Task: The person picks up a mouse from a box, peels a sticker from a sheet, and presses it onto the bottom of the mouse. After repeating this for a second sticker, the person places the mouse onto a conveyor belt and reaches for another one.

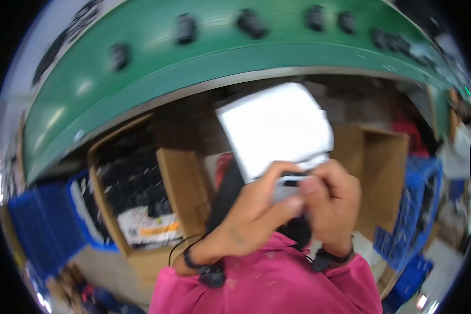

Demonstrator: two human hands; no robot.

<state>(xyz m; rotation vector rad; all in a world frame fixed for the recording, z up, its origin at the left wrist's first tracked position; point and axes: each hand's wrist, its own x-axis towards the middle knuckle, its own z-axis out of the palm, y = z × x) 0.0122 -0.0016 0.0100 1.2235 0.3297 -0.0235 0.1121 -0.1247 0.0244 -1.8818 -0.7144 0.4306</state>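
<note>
My left hand [251,212] is closed around a small light-grey piece with a black strip [288,189], its thumb lying along the near side. From the other side, my right hand [332,201] has its fingers bent in against the same piece. Motion blur and my fingers hide much of it, so its exact kind is unclear. Just beyond both hands spreads a bright white sheet or stack of sheets [277,125], its surface washed out. Its near edge reaches my fingers.
A green bench or belt [235,57] curves across the far side, with several small black parts [251,23] on it. To the left stands an open cardboard box [175,183] of black items. Another open box [382,178] and a blue crate [416,199] are at right.
</note>
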